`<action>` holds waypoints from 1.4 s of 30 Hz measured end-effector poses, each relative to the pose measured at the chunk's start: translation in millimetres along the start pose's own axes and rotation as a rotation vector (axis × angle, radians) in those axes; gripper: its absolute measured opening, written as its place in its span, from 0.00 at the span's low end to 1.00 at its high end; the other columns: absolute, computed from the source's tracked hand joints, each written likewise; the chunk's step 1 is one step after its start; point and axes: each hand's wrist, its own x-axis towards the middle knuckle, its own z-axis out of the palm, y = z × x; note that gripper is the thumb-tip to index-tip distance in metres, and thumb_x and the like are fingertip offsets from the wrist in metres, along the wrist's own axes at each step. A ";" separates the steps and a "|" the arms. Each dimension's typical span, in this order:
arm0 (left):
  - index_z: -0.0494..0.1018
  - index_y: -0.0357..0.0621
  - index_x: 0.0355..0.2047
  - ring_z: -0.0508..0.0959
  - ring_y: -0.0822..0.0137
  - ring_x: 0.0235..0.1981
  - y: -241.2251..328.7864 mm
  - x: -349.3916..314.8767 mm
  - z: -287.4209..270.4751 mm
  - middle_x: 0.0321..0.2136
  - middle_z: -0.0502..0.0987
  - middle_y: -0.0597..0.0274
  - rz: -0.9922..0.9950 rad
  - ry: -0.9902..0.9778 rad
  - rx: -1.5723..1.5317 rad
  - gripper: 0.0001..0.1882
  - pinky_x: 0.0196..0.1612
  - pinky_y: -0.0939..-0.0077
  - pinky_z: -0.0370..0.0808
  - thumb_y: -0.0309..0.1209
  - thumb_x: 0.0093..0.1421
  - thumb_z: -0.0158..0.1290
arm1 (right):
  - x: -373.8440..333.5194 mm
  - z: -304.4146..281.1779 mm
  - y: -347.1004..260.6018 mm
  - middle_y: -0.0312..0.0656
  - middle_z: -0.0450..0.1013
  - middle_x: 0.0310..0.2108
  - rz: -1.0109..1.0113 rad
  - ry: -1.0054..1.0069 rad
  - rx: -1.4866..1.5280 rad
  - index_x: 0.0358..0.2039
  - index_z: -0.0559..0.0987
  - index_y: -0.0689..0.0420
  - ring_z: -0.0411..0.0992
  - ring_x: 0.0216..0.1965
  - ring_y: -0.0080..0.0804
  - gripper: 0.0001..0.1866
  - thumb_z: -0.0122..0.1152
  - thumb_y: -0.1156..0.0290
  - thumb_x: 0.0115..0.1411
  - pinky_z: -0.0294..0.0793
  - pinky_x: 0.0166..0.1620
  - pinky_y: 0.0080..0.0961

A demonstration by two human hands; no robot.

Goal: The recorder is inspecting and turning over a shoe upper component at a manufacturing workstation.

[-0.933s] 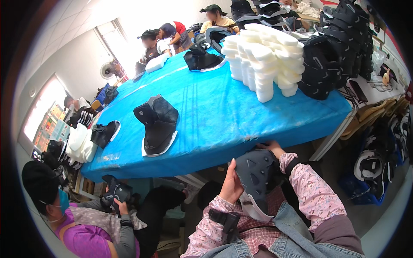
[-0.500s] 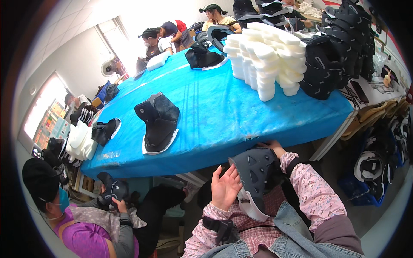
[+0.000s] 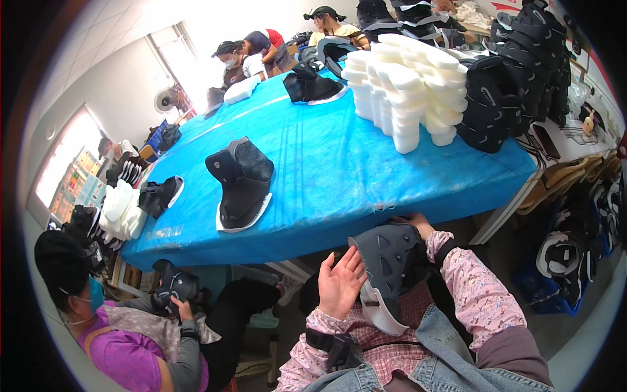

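Note:
A dark grey boot upper with triangular cut-outs and a white lower edge is held tilted over my lap, close to the table's front edge. My right hand grips its far end, with the fingers partly hidden behind it. Beside its left edge, my left hand is open, palm up and fingers stretched out; I cannot tell whether the fingertips touch the upper. Another black boot upper with a white toothed edge stands on the blue-covered table, ahead and to the left.
Stacked white foam pieces stand on the table's far right, beside piled black uppers. A blue crate of parts sits on the floor at right. At lower left, a seated co-worker handles a dark upper. More people work farther back.
My left hand has turned slightly, its fingers closer together beside the upper. My right hand and the upper stay nearly still. The co-worker at left has shifted the upper they hold.

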 end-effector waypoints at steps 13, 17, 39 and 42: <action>0.51 0.34 0.55 0.61 0.61 0.53 1.3 -0.2 3.5 0.54 0.59 0.55 -0.013 -0.012 0.029 0.30 0.55 0.67 0.55 0.43 0.59 0.32 | 5.2 0.0 9.0 0.55 0.71 0.37 -0.020 -0.006 0.049 0.39 0.72 0.71 0.71 0.38 0.41 0.32 0.62 0.52 0.46 0.69 0.40 0.28; 0.53 0.35 0.54 0.63 0.62 0.52 -0.3 0.3 -3.2 0.52 0.62 0.56 -0.013 0.025 0.032 0.28 0.54 0.68 0.56 0.43 0.59 0.31 | 2.3 -1.5 4.9 0.49 0.73 0.36 0.006 0.011 0.002 0.39 0.73 0.68 0.71 0.36 0.30 0.23 0.60 0.60 0.51 0.70 0.38 0.25; 0.58 0.37 0.52 0.66 0.64 0.48 -2.4 -1.6 -6.6 0.49 0.66 0.58 -0.037 0.011 0.001 0.25 0.52 0.69 0.59 0.40 0.59 0.33 | 1.0 -1.5 2.5 0.49 0.73 0.34 0.010 0.022 -0.019 0.38 0.73 0.68 0.71 0.33 0.30 0.24 0.59 0.58 0.51 0.70 0.36 0.25; 0.58 0.37 0.52 0.66 0.64 0.49 -2.0 -3.5 -5.2 0.49 0.66 0.59 -0.028 0.046 0.015 0.24 0.52 0.69 0.58 0.40 0.59 0.33 | 0.1 -1.2 1.0 0.48 0.73 0.35 0.004 0.008 -0.060 0.39 0.73 0.67 0.71 0.33 0.30 0.24 0.57 0.57 0.52 0.70 0.36 0.25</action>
